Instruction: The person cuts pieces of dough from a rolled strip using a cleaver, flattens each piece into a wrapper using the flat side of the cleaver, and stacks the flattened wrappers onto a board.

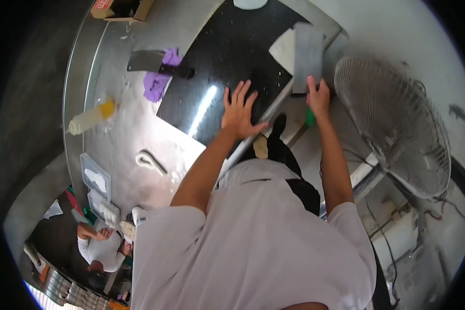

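My left hand [238, 114] lies with fingers spread on the glossy black board [227, 57], near its front edge. In my right hand [318, 97] is a cleaver with a broad grey rectangular blade [307, 57]; a green handle end [310, 117] shows below the fist. The blade stands beyond the board's right edge, overlapping a white flat piece [283, 50], perhaps cloth or paper. A second cleaver [150, 61] with a dark handle rests partly on a purple cloth [156, 86] at the board's left edge.
A squeeze bottle of yellow liquid [90, 118], a looped white item [151, 161] and clear plastic containers [96, 178] stand on the metal table [121, 137]. A large fan [392, 126] is close on the right. Another person [103, 250] works at lower left.
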Demonstrator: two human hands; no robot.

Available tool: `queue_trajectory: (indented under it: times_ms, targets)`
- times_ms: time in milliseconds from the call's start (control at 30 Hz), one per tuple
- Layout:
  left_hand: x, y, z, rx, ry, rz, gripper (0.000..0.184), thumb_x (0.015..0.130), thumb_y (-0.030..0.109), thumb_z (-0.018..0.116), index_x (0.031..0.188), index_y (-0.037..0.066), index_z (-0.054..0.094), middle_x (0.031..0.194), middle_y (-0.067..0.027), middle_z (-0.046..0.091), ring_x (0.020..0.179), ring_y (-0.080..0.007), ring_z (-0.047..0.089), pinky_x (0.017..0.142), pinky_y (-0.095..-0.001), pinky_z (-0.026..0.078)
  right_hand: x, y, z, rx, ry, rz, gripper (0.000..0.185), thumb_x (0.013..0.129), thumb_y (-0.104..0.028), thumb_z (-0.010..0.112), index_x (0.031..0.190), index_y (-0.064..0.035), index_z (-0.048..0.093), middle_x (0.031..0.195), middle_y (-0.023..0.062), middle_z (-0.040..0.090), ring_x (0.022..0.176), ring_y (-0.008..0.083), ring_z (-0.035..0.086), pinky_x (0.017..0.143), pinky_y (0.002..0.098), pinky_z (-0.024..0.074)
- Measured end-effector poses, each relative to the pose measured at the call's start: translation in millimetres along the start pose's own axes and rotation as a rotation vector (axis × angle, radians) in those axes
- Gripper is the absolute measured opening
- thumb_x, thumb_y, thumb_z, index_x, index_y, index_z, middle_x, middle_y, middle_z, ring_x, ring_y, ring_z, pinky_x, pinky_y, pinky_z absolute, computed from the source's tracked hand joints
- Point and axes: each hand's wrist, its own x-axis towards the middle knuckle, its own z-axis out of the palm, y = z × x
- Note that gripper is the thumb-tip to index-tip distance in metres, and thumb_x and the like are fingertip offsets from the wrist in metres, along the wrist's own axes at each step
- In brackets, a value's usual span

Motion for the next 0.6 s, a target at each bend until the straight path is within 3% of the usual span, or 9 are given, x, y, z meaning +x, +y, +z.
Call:
queue_trajectory:
  times_ms: [33, 100, 200, 267, 300, 400, 467, 500, 600]
  targets:
    - [-0.8, -1.5, 2.3, -0.032, 0.06, 0.017, 0.1, 0.065, 0.064, 0.08, 0.14, 0.006, 0.048, 0.165, -0.0208, 0.024, 0.154, -0.0382, 0.021, 0.122, -0.0641, 0.007, 13.8, -6.4, 5.4, -0.235, 0.002, -0.02, 0.038, 0.102, -0.038, 0.064, 0.108, -0.0008, 0.065, 0.076, 0.0047, 0.059, 0.055, 0.0102, 0.052, 0.05, 0.0309, 0.0446]
    - [-9.2, -1.1, 7.0, -0.086, 0.083, 0.01, 0.097, 0.064, 0.063, 0.081, 0.136, 0.005, 0.049, 0.163, -0.0213, 0.028, 0.152, -0.039, 0.025, 0.121, -0.0637, 0.008, 12.8, -16.4, 1.0, -0.371, -0.025, 0.167, 0.041, 0.102, -0.04, 0.065, 0.104, 0.0005, 0.066, 0.079, 0.009, 0.064, 0.051, 0.0145, 0.056, 0.047, 0.032, 0.0449]
    - [-0.9, -5.5, 8.0, -0.149, 0.189, -0.007, 0.088, 0.063, 0.06, 0.081, 0.125, 0.003, 0.054, 0.157, -0.0224, 0.039, 0.147, -0.0404, 0.034, 0.12, -0.0624, 0.013, 6.7, -42.2, 7.5, -0.137, 0.04, 0.108, 0.046, 0.101, -0.043, 0.065, 0.105, 0.0025, 0.066, 0.08, 0.0143, 0.065, 0.053, 0.019, 0.061, 0.05, 0.0351, 0.047]
    - [0.6, -2.9, 4.3, -0.186, 0.247, -0.022, 0.084, 0.062, 0.058, 0.082, 0.12, 0.003, 0.056, 0.156, -0.0224, 0.04, 0.146, -0.0396, 0.036, 0.119, -0.0617, 0.016, 11.1, 16.8, -0.9, -0.114, 0.033, 0.094, 0.053, 0.1, -0.049, 0.064, 0.108, 0.0037, 0.066, 0.083, 0.0175, 0.067, 0.057, 0.0237, 0.064, 0.056, 0.0394, 0.0503]
    - [1.9, -3.2, 5.4, -0.192, 0.248, -0.02, 0.084, 0.062, 0.058, 0.082, 0.12, 0.003, 0.056, 0.156, -0.0224, 0.04, 0.146, -0.0396, 0.036, 0.119, -0.0617, 0.016, 11.5, 35.3, 0.6, -0.318, 0.016, 0.071, 0.054, 0.1, -0.05, 0.064, 0.107, 0.0036, 0.065, 0.083, 0.0174, 0.067, 0.058, 0.0241, 0.064, 0.058, 0.0403, 0.0509]
    - [5.5, -5.7, 6.1, -0.199, 0.314, -0.01, 0.081, 0.062, 0.056, 0.082, 0.117, 0.004, 0.056, 0.156, -0.0208, 0.04, 0.145, -0.0387, 0.037, 0.118, -0.0609, 0.018, 10.8, 46.2, 1.9, -0.515, 0.031, 0.057, 0.057, 0.098, -0.053, 0.065, 0.106, 0.0038, 0.064, 0.08, 0.0171, 0.066, 0.063, 0.0263, 0.064, 0.065, 0.0432, 0.0522]
    - [1.1, -3.5, 4.0, -0.169, 0.32, 0.014, 0.079, 0.061, 0.053, 0.083, 0.117, 0.004, 0.056, 0.156, -0.0196, 0.041, 0.145, -0.0379, 0.037, 0.118, -0.0601, 0.019, -14.4, 3.2, 4.5, -0.441, 0.012, 0.166, 0.055, 0.098, -0.052, 0.065, 0.103, 0.0022, 0.064, 0.071, 0.0126, 0.063, 0.059, 0.0229, 0.062, 0.059, 0.0396, 0.0508]
    - [-5.9, -0.5, 4.6, -0.178, 0.314, 0.025, 0.079, 0.061, 0.053, 0.083, 0.117, 0.004, 0.056, 0.156, -0.0196, 0.041, 0.145, -0.0379, 0.037, 0.118, -0.0601, 0.019, -37.2, -38.2, 16.6, -0.29, 0.014, 0.271, 0.052, 0.099, -0.052, 0.065, 0.098, -0.0004, 0.062, 0.063, 0.0065, 0.057, 0.054, 0.0175, 0.057, 0.052, 0.0347, 0.047]
    - [6.8, -6.3, 1.9, -0.217, 0.373, 0.088, 0.072, 0.067, 0.046, 0.081, 0.121, 0.005, 0.057, 0.154, -0.0191, 0.042, 0.146, -0.0378, 0.034, 0.117, -0.0613, 0.02, -83.9, -34.8, 16.1, -0.191, 0.062, 0.181, 0.051, 0.099, -0.052, 0.064, 0.093, -0.0023, 0.059, 0.062, 0.0028, 0.053, 0.051, 0.0131, 0.052, 0.047, 0.0307, 0.0424]
